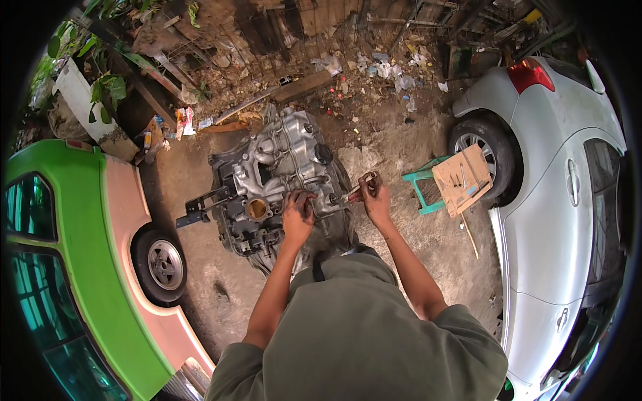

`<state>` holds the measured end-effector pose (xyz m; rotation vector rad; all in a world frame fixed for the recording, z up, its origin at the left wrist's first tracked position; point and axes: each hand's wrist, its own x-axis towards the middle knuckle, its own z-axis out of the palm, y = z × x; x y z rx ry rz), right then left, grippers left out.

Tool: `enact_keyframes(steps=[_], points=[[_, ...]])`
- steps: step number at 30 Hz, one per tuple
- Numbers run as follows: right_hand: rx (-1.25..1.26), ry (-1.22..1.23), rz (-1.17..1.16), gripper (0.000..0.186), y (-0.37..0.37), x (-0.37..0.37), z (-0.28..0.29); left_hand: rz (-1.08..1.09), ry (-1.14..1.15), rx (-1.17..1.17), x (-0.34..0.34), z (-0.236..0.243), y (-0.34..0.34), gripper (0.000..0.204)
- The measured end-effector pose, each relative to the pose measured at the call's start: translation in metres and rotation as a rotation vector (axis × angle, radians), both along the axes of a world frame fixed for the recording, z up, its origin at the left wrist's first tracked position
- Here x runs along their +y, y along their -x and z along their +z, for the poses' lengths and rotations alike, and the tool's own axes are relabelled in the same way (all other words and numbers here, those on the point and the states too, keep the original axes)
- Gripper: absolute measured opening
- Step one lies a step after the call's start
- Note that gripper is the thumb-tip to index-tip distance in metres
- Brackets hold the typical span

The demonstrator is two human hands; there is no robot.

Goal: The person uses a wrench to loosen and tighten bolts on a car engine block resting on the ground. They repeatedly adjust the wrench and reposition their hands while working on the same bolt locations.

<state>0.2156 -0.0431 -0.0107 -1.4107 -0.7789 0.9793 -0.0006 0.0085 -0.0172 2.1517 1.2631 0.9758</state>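
Observation:
A greasy car engine (281, 144) lies on the ground in front of me, its silver metal cover and intake pipes facing up. My left hand (299, 212) rests on the engine's near side, beside a round throttle opening (257, 209). Its fingers are curled, and whatever they hold is hidden. At the engine's right edge my right hand (373, 194) is closed around a small tool with a reddish handle (354, 196). The tool's tip points left, toward a dark round part on the engine. Black grease marks the fingers of both hands.
A green stool (420, 188) to the right carries a cardboard sheet (460, 177) with small tools on it. A silver car (548, 200) stands at the right, a green and pinkish car (73, 220) at the left. Litter and planks (304, 87) lie beyond the engine.

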Motion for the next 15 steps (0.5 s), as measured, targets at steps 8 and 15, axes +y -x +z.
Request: enact_keyframes(steps=[8, 15], points=[[-0.027, -0.1, -0.033, 0.024, 0.01, -0.002, -0.01, 0.036, 0.021, -0.018, -0.002, 0.001, -0.001, 0.024], [0.431, 0.0, -0.117, 0.026, -0.002, -0.021, -0.035, 0.04, 0.019, -0.014, -0.001, 0.0, 0.0, 0.024]])
